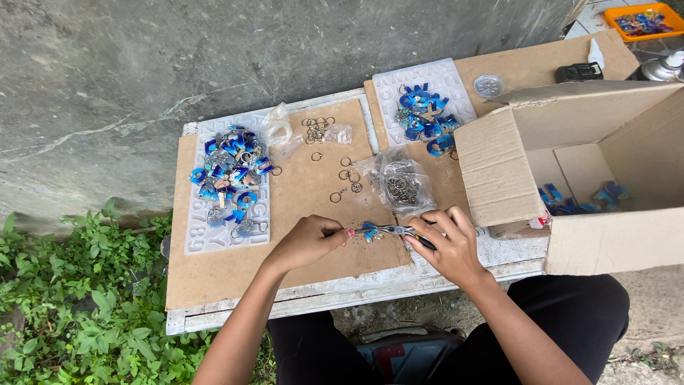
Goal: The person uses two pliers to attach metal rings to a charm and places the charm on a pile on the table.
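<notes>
My left hand (pixel 308 241) pinches a blue charm (pixel 369 231) steady; right hand (pixel 450 246) closes pliers (pixel 400 230) onto it, above the desk (pixel 235 271).

Bare brown cardboard sheet (pixel 214 267) lies open near and left of the left hand (pixel 308 241), giving free passage there. Far of both hands, scattered small metal split rings (pixel 344 175) and a clear plastic bag of rings (pixel 402 184) crowd the way. Far left, a white letter mould heaped with blue resin letters (pixel 231 175) blocks. Just right of the right hand (pixel 449 246), the open cardboard box (pixel 499 171) walls off that side.
</notes>
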